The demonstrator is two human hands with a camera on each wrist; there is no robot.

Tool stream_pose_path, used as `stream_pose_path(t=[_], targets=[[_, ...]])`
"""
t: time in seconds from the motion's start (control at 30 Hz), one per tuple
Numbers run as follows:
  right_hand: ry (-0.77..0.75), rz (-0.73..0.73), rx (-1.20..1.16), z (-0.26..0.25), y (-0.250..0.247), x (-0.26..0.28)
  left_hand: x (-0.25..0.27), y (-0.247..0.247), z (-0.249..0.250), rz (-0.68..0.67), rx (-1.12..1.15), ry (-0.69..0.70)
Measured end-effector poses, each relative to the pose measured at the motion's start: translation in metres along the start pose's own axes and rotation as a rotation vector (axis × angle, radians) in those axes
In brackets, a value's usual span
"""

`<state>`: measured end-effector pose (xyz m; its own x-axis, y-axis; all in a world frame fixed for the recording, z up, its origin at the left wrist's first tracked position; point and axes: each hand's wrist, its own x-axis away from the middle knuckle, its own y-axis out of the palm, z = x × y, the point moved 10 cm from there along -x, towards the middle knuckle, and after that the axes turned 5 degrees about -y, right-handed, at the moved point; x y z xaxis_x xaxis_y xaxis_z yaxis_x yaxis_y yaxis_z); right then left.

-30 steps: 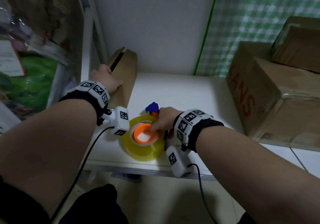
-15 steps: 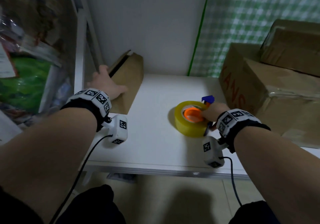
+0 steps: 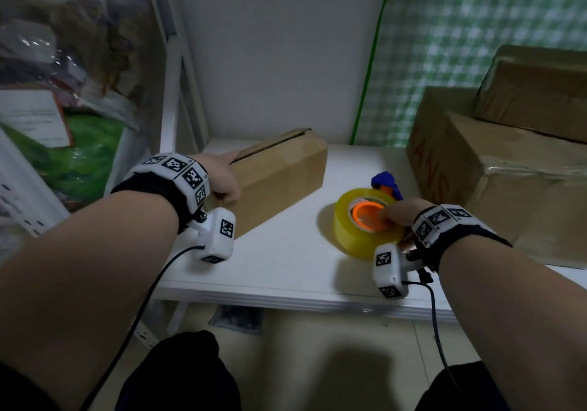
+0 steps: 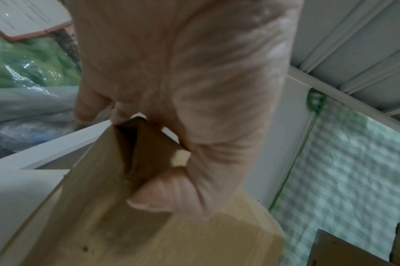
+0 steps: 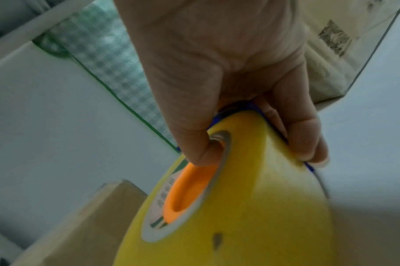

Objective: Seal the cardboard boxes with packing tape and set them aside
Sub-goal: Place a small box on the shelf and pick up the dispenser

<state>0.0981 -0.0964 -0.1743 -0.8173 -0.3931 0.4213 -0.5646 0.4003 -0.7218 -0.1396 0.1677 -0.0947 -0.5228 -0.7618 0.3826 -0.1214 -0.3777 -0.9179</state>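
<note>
A small brown cardboard box [image 3: 279,172] lies on the white table [image 3: 286,261] at the back left, its top seam untaped. My left hand [image 3: 220,178] grips its near end, thumb [image 4: 162,196] on the front face and fingers over the far edge of the small box [image 4: 149,225]. A yellow tape roll [image 3: 365,223] with an orange core and a blue cutter sits right of centre. My right hand [image 3: 398,215] holds the roll, thumb [image 5: 194,144] inside the orange core of the tape roll [image 5: 240,207] and fingers round the outside.
Two larger cardboard boxes [image 3: 508,169] are stacked at the table's right side, close behind my right hand. A white shelf frame [image 3: 171,93] with plastic-wrapped goods stands on the left. A green checked curtain [image 3: 460,29] hangs behind. The table's front edge is near my wrists.
My right hand has carried the tape roll from the front centre to the right. My left hand has swung the small box from along the left edge to lie diagonally across the table.
</note>
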Motion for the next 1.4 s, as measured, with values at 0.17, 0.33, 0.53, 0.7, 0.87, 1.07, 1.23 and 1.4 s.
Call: stream_pose_path(t=[0.17,0.33,0.53,0.7,0.87,1.07,1.23,1.4], targets=[[-0.119,0.057,-0.259,-0.027,-0.036,0.019,0.005,0.004,0.014,0.059,-0.062,0.029],[-0.338,0.314,-0.287,-0.069,-0.105,0.059,0.014,0.015,0.041,0.009,-0.034,0.167],[-0.531,0.454,0.108,-0.115,-0.132,0.099,0.035,0.032,0.09,-0.041,-0.111,0.37],[-0.662,0.422,0.433,-0.139,-0.107,0.12,0.044,0.051,0.121,-0.072,-0.155,0.471],[-0.727,0.173,0.331,-0.142,-0.083,0.116,0.047,0.059,0.128,-0.104,-0.012,0.468],[-0.692,0.041,-0.117,-0.123,-0.086,0.099,0.043,0.049,0.116,0.001,0.387,0.516],[-0.531,-0.038,-0.526,-0.096,-0.07,0.081,0.04,0.043,0.111,0.041,0.584,0.501],[-0.532,-0.041,-0.623,-0.095,-0.076,0.087,0.038,0.041,0.106,0.043,0.623,0.481]])
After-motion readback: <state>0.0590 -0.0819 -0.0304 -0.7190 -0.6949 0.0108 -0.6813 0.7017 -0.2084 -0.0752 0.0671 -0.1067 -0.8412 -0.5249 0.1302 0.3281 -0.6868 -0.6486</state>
